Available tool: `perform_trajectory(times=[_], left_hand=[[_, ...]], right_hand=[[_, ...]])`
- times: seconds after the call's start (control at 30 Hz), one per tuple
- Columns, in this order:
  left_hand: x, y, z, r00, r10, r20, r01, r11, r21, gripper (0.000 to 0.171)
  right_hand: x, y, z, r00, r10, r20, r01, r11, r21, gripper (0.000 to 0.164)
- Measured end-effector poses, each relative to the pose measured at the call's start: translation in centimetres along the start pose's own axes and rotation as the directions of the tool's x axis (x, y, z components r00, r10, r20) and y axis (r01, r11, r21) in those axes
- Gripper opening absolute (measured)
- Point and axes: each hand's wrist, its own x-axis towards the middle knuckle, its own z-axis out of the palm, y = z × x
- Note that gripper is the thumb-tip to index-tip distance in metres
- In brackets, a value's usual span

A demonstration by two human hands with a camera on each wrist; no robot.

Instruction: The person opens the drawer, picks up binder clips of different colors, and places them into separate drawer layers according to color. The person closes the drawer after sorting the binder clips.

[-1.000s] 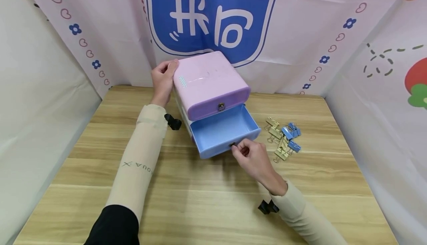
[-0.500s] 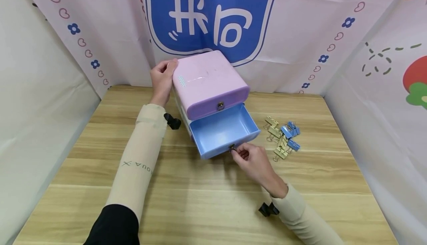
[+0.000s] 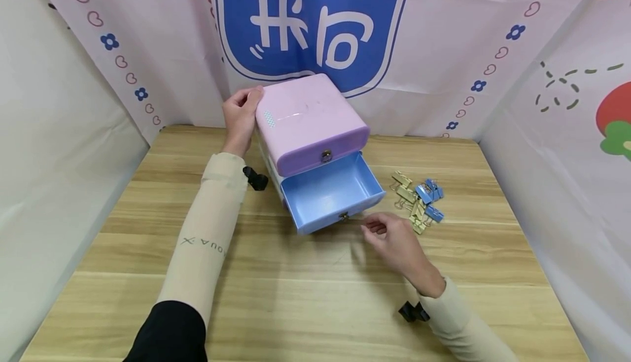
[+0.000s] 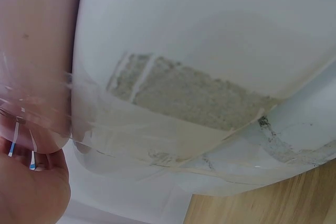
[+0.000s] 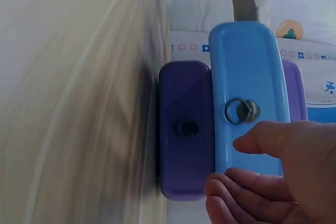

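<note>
A small chest of drawers [image 3: 310, 113] with a pink-purple top stands at the back of the table. Its blue middle drawer [image 3: 319, 223] is pulled out and holds nothing. My left hand [image 3: 240, 121] grips the chest's rear left corner, thumb on top; in the left wrist view the fingers curl behind it. My right hand [image 3: 400, 246] hovers just right of the blue drawer's ring pull [image 5: 242, 110], apart from it, fingers loosely bent with nothing between them. Gold binder clips [image 3: 406, 195] and blue binder clips [image 3: 435, 214] lie in a loose pile beyond the right hand.
The right wrist view shows a shut purple drawer [image 5: 184, 140] below the blue one. Clear tape and worn patches mark the chest's white side [image 4: 184, 95]. A printed cloth [image 3: 443, 50] hangs right behind the chest, and white sheets flank the wooden table [image 3: 296, 307].
My right hand has let go of the ring pull and moved right, towards the binder clips. The left hand keeps its grip on the chest, and the blue drawer stays pulled out.
</note>
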Motion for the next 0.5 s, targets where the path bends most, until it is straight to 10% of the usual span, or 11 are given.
perform_trajectory(times=[0.5], left_hand=[[-0.1, 0.1, -0.1, 1.000, 0.015, 0.000, -0.015, 1.000, 0.018, 0.029]], right_hand=[[-0.3, 2.2, -5.2, 0.993, -0.105, -0.062, 0.078, 0.937, -0.342, 0.031]])
